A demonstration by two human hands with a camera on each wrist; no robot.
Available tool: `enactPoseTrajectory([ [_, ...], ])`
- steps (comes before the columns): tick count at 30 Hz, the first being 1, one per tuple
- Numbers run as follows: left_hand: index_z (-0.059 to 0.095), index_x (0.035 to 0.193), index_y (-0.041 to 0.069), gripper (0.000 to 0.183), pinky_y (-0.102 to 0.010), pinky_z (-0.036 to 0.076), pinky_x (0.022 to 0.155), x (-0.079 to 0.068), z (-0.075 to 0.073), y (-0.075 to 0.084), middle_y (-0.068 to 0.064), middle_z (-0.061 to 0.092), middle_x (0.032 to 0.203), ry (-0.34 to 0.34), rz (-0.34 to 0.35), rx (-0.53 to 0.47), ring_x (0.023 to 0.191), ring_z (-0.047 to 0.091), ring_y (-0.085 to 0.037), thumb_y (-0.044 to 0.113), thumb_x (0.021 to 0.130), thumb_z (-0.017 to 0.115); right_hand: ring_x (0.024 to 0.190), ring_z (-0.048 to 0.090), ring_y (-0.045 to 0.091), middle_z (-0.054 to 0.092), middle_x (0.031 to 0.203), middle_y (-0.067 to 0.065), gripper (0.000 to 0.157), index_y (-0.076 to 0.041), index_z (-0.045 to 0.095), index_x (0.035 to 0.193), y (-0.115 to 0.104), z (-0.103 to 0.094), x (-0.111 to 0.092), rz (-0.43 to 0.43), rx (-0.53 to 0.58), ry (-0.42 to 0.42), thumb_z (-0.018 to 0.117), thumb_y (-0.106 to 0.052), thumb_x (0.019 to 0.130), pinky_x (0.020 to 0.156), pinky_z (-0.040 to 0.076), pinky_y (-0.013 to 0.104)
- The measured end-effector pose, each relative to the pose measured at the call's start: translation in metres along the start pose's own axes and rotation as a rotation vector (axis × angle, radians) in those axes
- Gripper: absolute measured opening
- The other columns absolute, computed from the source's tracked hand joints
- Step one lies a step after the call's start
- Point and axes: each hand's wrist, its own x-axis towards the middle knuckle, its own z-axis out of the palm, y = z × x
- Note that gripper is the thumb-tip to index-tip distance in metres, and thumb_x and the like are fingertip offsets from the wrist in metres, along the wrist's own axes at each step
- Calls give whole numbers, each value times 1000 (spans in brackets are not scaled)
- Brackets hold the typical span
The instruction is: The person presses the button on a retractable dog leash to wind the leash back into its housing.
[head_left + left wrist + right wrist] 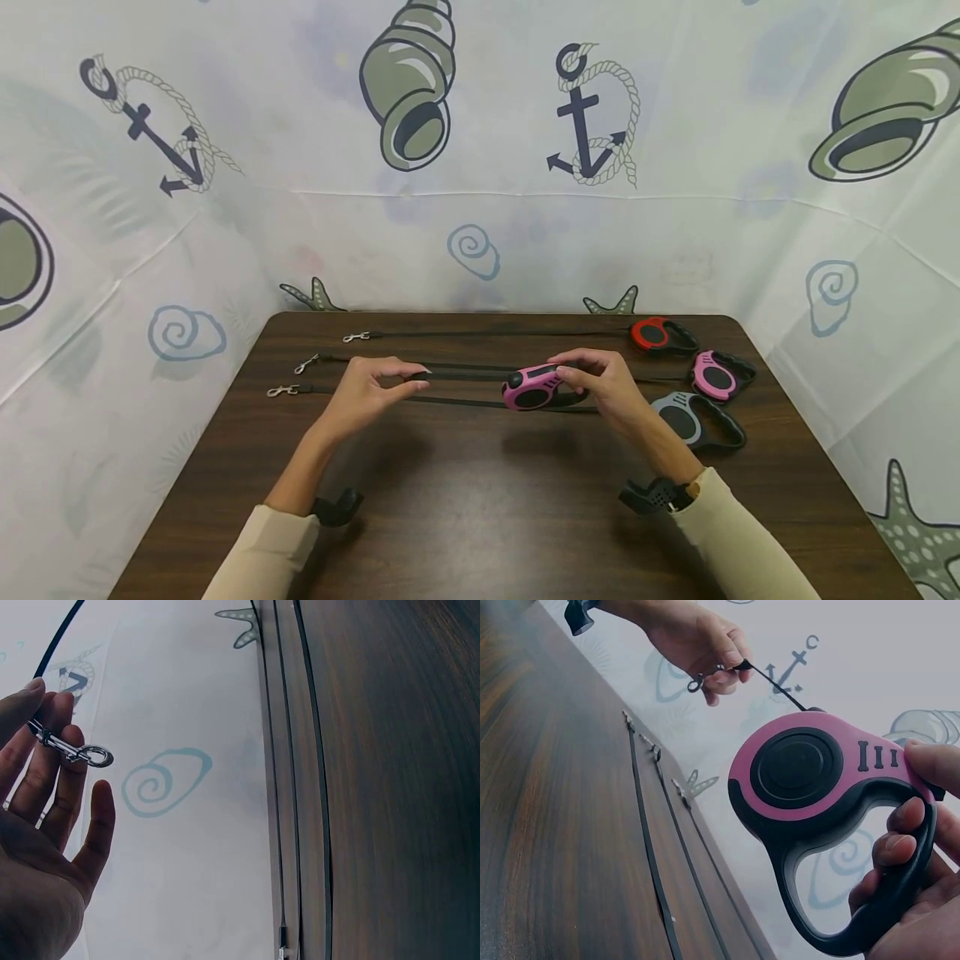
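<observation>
My right hand (611,392) holds a pink and black retractable dog leash (531,388) by its looped handle, above the table. In the right wrist view, the fingers curl through the handle of this leash (862,761). My left hand (369,390) pinches the end of its dark strap between thumb and fingers. A silver snap clip (75,752) at that end lies against the fingers in the left wrist view. Between the hands, a short length of strap (780,690) runs out from the casing.
Three more retractable leashes lie at the table's right: red (649,333), pink (712,379) and grey (681,418). Their straps stretch left across the brown table (465,508), ending in metal clips (283,390). A printed white cloth (510,258) hangs behind.
</observation>
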Motion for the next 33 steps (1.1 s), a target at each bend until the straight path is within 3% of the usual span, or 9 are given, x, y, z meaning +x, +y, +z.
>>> enactPoseTrajectory([
  [10, 85, 109, 18, 18, -30, 50, 73, 2, 7, 1, 6, 77, 95, -5, 5, 5, 90, 66, -15, 17, 92, 85, 78, 52, 15, 66, 90, 0, 23, 8, 74, 118, 1, 6, 2, -13, 18, -20, 67, -3, 100, 68, 45, 27],
  [22, 85, 108, 17, 17, -32, 53, 72, 6, 15, 5, 8, 78, 93, -20, 38, -11, 87, 69, -13, 16, 91, 86, 79, 52, 14, 65, 92, 0, 26, 11, 71, 120, 3, 18, 6, -16, 9, -36, 69, -4, 99, 68, 45, 26],
  [33, 85, 107, 15, 17, -27, 48, 65, 10, 26, 4, 8, 79, 91, -46, 79, -22, 77, 66, -10, 14, 90, 87, 85, 55, 16, 71, 100, 2, 27, 10, 72, 121, 5, 28, 8, 16, -14, -39, 71, -6, 99, 71, 48, 28],
])
